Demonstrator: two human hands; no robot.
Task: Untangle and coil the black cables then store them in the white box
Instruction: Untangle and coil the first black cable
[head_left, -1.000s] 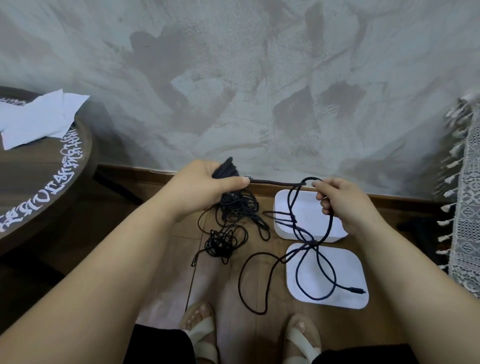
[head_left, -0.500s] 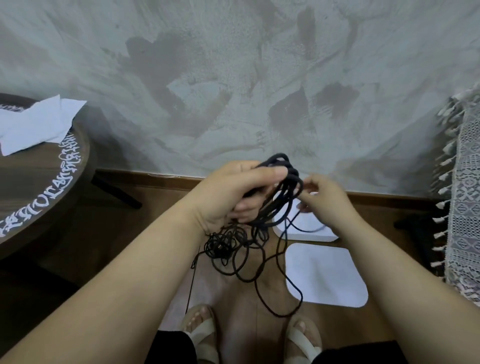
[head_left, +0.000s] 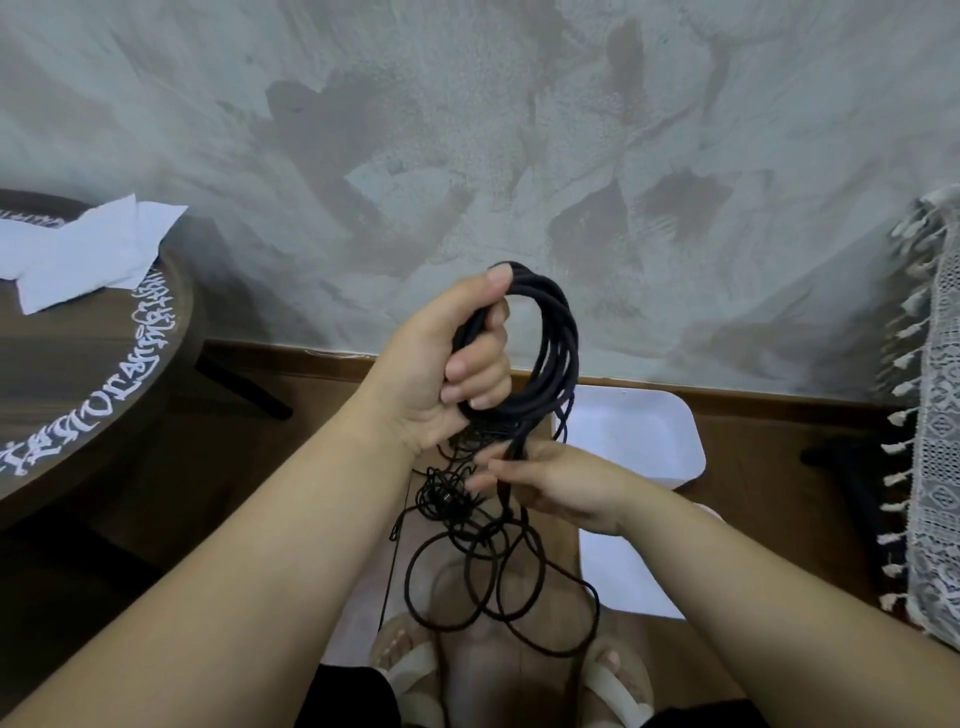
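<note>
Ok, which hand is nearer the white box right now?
Right. The right hand pinches cable just over the white box's left edge; the left hand grips the coil higher and further left.

The wall (head_left: 519, 130) is gray and rough with dark patches. The floor (head_left: 753, 530) is brown wood. On the left is a round dark table (head_left: 67, 395) with white writing and white paper (head_left: 78, 260) on top. A white lacy cloth (head_left: 935, 467) with tassels hangs on the right.
</note>
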